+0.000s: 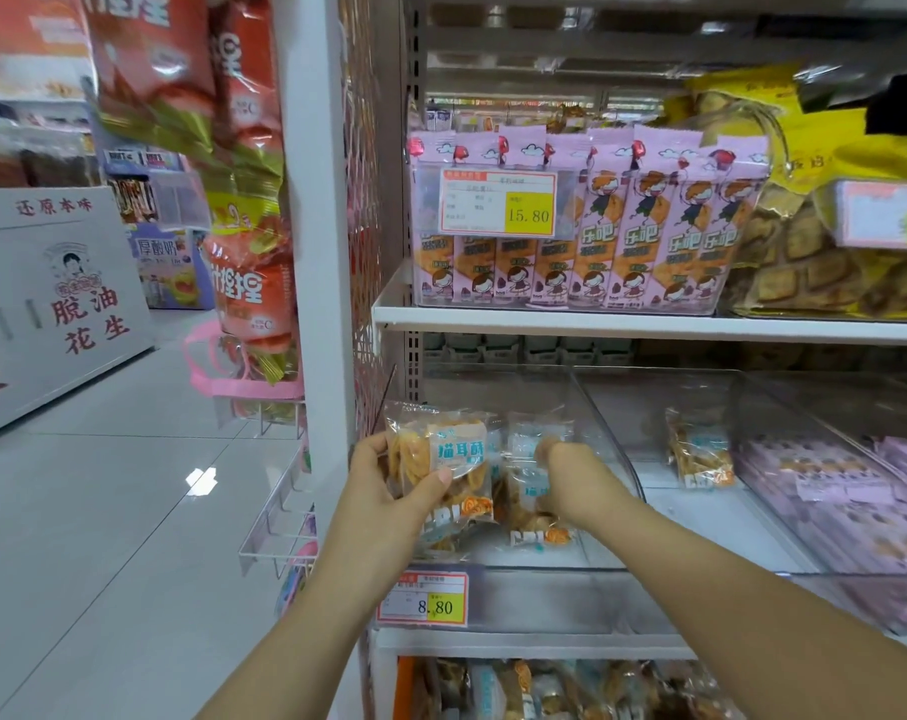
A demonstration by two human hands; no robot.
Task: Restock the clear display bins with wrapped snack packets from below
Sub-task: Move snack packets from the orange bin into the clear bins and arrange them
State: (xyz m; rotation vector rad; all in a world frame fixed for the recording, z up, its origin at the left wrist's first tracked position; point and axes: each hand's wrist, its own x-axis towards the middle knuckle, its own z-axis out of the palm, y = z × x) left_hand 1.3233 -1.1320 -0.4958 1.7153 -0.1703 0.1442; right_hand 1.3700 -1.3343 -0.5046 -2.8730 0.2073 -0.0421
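Lower centre, my left hand (389,478) pinched a snack packet (443,459) at the front of the clear bin (544,566); my right hand (576,483) gripped a second packet (531,493) inside it. I judged them light, slippery and brittle inside, so best held by the edges.

You face a shop aisle floored in pale glossy tiles (103,511), with a bright patch of reflected light (201,480) near the shelving unit's white upright (313,252). A white shelf board (648,324) runs rightward from it, a white wire rack (277,532) hangs at its left side, and a white display stand (51,304) with red characters stands farther left.
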